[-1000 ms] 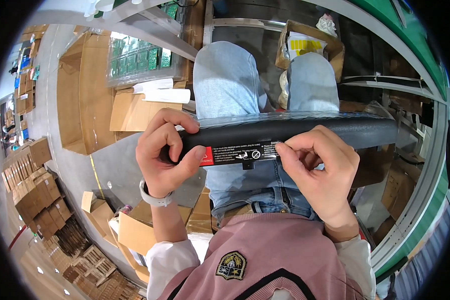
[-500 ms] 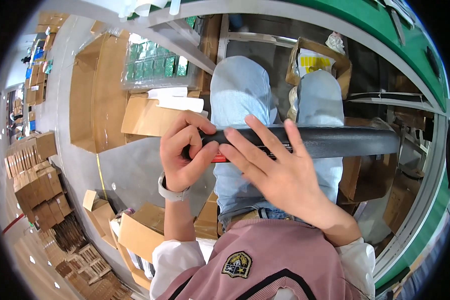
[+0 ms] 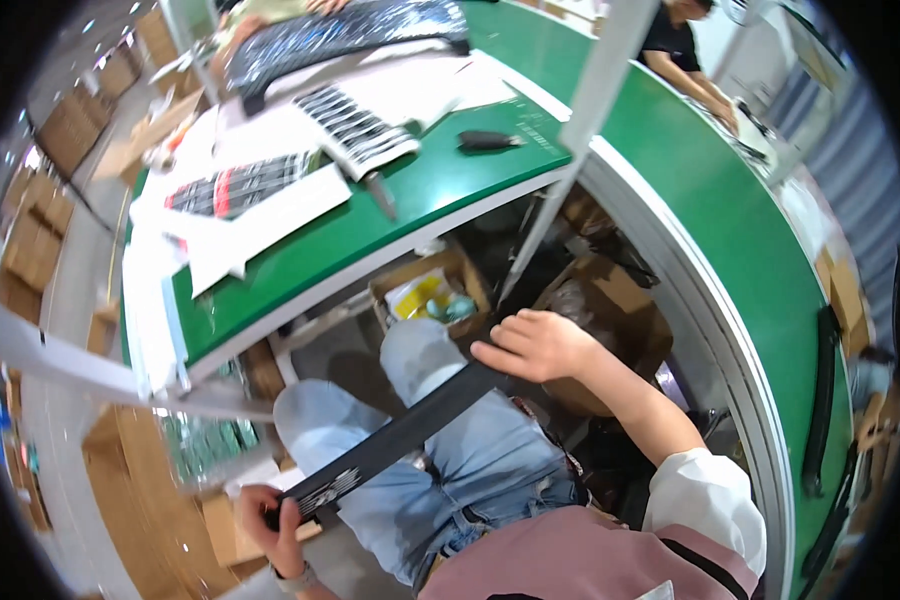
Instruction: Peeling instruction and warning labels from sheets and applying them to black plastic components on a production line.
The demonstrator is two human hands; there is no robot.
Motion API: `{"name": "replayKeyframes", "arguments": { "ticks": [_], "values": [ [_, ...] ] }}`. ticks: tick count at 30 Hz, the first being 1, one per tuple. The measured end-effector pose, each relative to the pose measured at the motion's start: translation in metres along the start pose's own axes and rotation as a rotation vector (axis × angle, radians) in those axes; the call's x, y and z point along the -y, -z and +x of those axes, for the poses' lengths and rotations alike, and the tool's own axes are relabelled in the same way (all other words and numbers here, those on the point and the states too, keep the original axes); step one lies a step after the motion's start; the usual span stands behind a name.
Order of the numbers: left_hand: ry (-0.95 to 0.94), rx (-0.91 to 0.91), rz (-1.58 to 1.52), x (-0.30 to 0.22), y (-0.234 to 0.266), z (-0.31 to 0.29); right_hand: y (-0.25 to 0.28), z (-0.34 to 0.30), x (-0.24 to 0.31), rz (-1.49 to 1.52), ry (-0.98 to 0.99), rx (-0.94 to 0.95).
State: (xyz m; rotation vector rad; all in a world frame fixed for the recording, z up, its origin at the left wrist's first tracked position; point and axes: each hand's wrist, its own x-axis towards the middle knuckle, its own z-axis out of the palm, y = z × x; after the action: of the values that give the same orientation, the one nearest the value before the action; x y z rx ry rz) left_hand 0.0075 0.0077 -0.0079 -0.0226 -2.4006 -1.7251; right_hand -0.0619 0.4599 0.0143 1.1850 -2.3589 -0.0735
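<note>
A long black strip-shaped part [image 3: 400, 437] with pale printing near one end lies slantwise above my lap. My left hand [image 3: 270, 525] is closed round its lower left end, thumb on the upper face. At the upper right end, my right hand [image 3: 535, 345] holds the part with its fingers bent over it, and hides some of that end. Below the part are my knees in light blue jeans [image 3: 420, 365].
Ahead stands a green worktable [image 3: 440, 200] with printed sheets [image 3: 355, 130], a blade [image 3: 380, 195] and a dark-handled tool [image 3: 485, 140]. A film-wrapped black part [image 3: 350, 40] lies at its far side, beside another person's hands. Cartons [image 3: 130, 500] stand at left; more long black parts [image 3: 820, 400] lie at right.
My view has swung up toward the worktable. The strip has gone from level to slanted, and my right hand has moved from its middle to the far end. My left hand keeps its end.
</note>
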Motion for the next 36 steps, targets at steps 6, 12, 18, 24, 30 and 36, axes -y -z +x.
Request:
{"name": "replayKeyframes", "arguments": {
  "ticks": [6, 12, 18, 24, 30, 36],
  "values": [
    [-0.3, -0.39, 0.023, -0.019, 0.009, 0.026, 0.137, -0.06, 0.034, 0.012, -0.369, -0.036],
    [-0.144, -0.252, -0.259, -0.037, -0.027, 0.041, 0.238, -0.207, 0.055, -0.043, -1.674, -0.224],
    [0.006, 0.044, -0.551, -0.028, -0.072, 0.024, 0.271, -0.455, -0.076, -0.283, -1.7, -0.228],
    [0.107, 0.069, -0.496, 0.002, -0.077, 0.008, 0.229, -0.476, -0.188, -0.845, -1.989, -0.246],
    [0.051, -0.079, -0.426, -0.009, -0.076, 0.021, 0.147, -0.148, -0.206, -0.274, -0.988, -0.532],
    [-0.043, 0.034, -0.311, -0.034, -0.1, 0.024, 0.001, 0.199, -0.078, 0.574, -0.505, -0.287]
  ]
}}
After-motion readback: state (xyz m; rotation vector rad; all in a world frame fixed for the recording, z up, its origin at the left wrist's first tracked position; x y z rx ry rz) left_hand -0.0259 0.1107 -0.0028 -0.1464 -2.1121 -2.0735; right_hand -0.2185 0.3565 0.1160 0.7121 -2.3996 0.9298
